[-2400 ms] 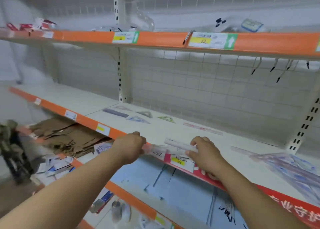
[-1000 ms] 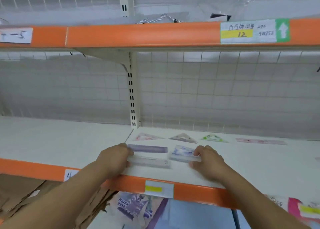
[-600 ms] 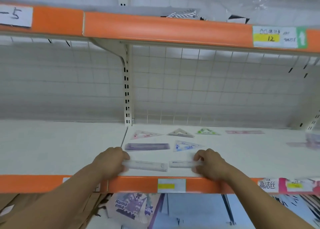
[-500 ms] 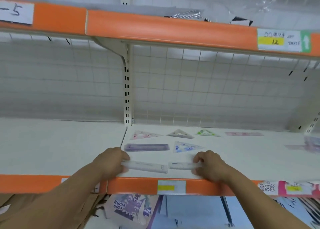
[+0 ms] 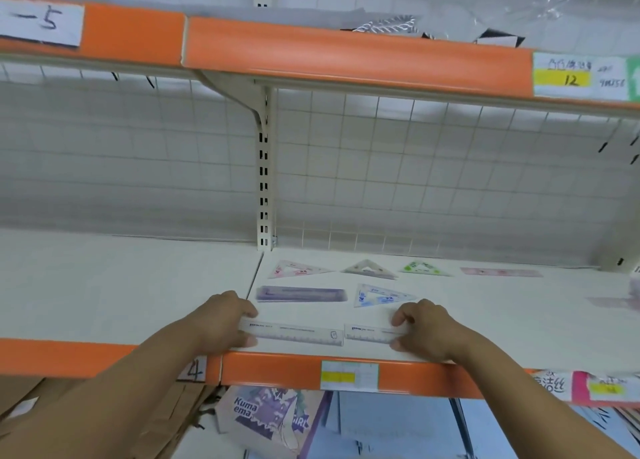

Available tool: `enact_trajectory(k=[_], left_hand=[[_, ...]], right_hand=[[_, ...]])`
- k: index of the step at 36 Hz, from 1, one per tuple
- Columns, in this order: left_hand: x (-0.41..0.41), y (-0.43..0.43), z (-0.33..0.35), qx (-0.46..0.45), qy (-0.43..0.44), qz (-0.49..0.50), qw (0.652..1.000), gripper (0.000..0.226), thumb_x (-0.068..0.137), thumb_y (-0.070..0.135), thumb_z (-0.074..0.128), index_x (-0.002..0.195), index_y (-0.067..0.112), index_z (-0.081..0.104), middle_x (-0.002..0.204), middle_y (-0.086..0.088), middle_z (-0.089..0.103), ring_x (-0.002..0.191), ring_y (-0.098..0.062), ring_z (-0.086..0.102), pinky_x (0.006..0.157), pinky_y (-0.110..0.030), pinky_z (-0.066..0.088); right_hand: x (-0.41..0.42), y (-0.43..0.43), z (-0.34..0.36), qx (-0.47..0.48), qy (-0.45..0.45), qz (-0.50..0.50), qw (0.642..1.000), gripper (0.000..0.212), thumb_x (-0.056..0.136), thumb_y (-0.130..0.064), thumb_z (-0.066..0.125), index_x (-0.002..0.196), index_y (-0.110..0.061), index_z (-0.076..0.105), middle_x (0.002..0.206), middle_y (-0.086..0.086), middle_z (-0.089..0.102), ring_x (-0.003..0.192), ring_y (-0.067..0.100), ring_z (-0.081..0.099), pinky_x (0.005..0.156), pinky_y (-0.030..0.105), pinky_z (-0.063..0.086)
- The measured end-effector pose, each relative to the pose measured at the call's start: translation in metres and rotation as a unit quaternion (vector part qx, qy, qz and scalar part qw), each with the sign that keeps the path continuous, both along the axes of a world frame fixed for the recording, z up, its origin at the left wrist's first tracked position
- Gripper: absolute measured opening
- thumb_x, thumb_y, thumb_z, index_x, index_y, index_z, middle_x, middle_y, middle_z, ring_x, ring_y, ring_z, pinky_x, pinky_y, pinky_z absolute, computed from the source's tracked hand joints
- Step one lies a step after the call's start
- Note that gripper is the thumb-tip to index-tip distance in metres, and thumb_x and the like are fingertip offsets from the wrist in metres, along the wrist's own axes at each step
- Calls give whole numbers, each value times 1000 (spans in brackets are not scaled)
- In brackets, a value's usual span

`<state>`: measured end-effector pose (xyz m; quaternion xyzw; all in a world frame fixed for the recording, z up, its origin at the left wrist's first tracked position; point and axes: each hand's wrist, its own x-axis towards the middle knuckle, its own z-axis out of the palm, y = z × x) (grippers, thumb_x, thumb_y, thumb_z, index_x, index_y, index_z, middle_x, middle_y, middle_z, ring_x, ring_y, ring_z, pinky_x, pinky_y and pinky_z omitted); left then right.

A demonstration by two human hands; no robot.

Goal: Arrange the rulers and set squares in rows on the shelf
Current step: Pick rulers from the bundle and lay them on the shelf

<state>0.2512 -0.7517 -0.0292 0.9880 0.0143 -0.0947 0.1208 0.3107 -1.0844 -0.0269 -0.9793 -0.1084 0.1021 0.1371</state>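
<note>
L grip [image 5: 225,324] & R grip [image 5: 425,331] both fwd, palm-down, curled, pinching.

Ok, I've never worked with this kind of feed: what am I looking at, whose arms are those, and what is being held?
There is no machine here. A person wears one wide-angle camera on the head, looking forward and down, so the two bare arms are theirs. The left hand pinches the outer end of the left clear ruler, and the right hand pinches the right clear ruler. Both rulers lie end to end along the front of the white shelf. Behind them lie a purple ruler and a blue set square. The back row holds a pink set square, a grey set square, a green set square and a pink ruler.
</note>
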Motion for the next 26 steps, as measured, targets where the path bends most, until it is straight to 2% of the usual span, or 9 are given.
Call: enact_trajectory(k=[3, 8, 11, 17, 22, 26], left_hand=[[-5, 10, 3, 22, 4, 33, 999, 55, 88, 43, 63, 138, 24, 45, 133, -4, 42, 120, -19, 45, 99, -25, 39], [-12, 28, 5, 60, 19, 94, 994, 60, 91, 46, 58, 142, 22, 39, 138, -6, 39, 127, -22, 42, 104, -28, 38], [-16, 33, 5, 70, 24, 125, 989, 61, 90, 50, 57, 142, 24, 37, 139, -6, 38, 127, -24, 41, 105, -30, 38], [-22, 33, 1, 80, 19, 142, 986, 60, 92, 51, 53, 142, 24, 34, 138, -7, 36, 127, -27, 38, 104, -32, 38], [-24, 31, 1, 77, 16, 146, 986, 57, 93, 49, 52, 140, 23, 35, 136, -7, 36, 125, -26, 37, 104, -35, 39], [-24, 29, 2, 76, 18, 148, 986, 55, 94, 47, 52, 141, 23, 35, 139, -8, 34, 127, -26, 36, 105, -37, 39]], right_hand=[[1, 9, 2, 15, -11, 12, 1000, 40, 80, -41, 71, 115, -30, 57, 121, 2, 45, 121, 23, 41, 102, 31, 38], [0, 34, 1, 45, -43, 41, 997, 28, 81, -42, 70, 105, -32, 59, 117, 1, 47, 118, 23, 40, 99, 32, 38], [-2, 52, 0, 53, -54, 73, 994, 32, 83, -42, 69, 110, -27, 61, 109, 0, 43, 118, 23, 39, 99, 32, 37], [-8, 85, -1, 81, -77, 128, 985, 30, 86, -38, 65, 112, -23, 62, 108, 0, 44, 118, 22, 39, 99, 31, 35], [-11, 104, -5, 60, -71, 156, 983, 31, 87, -38, 64, 114, -23, 62, 122, 5, 49, 119, 22, 40, 99, 29, 35], [-10, 111, -8, 42, -60, 165, 984, 34, 86, -41, 65, 115, -22, 61, 123, 3, 49, 117, 22, 42, 96, 30, 37]])
